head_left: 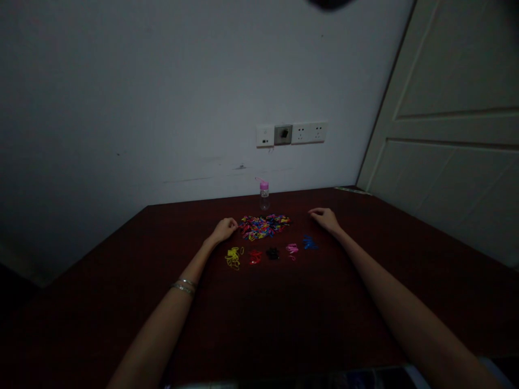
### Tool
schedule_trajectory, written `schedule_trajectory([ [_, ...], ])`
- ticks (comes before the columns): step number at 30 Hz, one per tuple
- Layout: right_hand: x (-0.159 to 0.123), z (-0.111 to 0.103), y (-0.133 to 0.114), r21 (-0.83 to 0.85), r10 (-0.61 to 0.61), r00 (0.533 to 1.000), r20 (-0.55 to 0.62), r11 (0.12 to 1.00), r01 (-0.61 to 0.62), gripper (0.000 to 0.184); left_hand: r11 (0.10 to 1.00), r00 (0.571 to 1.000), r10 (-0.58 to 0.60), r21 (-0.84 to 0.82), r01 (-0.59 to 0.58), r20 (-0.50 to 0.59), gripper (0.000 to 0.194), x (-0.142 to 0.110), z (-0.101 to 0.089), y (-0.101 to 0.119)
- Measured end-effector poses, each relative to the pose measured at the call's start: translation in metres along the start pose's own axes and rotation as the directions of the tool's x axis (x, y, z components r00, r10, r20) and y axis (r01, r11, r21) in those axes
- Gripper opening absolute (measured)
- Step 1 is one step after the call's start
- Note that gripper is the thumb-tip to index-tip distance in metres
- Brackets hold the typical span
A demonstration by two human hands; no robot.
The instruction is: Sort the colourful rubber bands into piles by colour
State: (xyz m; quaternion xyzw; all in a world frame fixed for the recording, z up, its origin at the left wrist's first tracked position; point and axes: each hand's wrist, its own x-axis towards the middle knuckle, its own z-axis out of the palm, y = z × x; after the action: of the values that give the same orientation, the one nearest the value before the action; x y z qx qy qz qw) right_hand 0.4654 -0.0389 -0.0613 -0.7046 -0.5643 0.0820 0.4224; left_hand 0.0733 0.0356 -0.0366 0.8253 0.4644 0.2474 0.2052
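A mixed pile of small coloured loops [263, 227], like paper clips or little rubber bands, lies on the dark red-brown table [259, 319]. My left hand [225, 229] rests at the pile's left edge with its fingers curled together; what they hold, if anything, is too small to see. To the right of the pile, apart from it, my right hand [325, 218] rests with thumb and fingers drawn together, their contents hidden. In front lie separate small groups: yellow loops [233, 258], red pieces [255, 257], black pieces [273, 253], pink pieces [292, 248] and blue pieces [310, 242].
Behind the pile stands a clear bottle [265, 202] with a pink lid and strap. The table's back edge meets a pale wall [194, 108] bearing sockets [308, 133]. A panelled white door [454, 119] flanks the right side. The room is dim.
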Motion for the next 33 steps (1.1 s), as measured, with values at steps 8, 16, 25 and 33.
schedule_trajectory([
  [8,0.004,0.003,0.005,-0.009,-0.009,1.000,0.003,1.000,0.009,0.026,0.978,0.999,-0.049,-0.202,0.046,-0.011,0.016,0.004,-0.008,0.006],
  [16,0.004,0.002,0.003,-0.018,-0.009,1.000,0.023,1.000,0.009,0.026,0.969,0.997,0.052,-0.245,-0.036,0.060,0.015,-0.002,-0.042,0.062],
  [25,0.004,0.002,0.003,-0.017,-0.006,1.000,0.024,1.000,0.006,0.028,0.979,0.989,0.110,-0.183,-0.090,0.103,0.015,-0.008,-0.053,0.097],
  [33,0.003,0.002,0.002,-0.038,-0.008,1.000,0.026,0.999,0.009,0.027,0.974,0.875,0.153,-0.217,-0.057,0.459,0.013,-0.012,-0.041,0.097],
])
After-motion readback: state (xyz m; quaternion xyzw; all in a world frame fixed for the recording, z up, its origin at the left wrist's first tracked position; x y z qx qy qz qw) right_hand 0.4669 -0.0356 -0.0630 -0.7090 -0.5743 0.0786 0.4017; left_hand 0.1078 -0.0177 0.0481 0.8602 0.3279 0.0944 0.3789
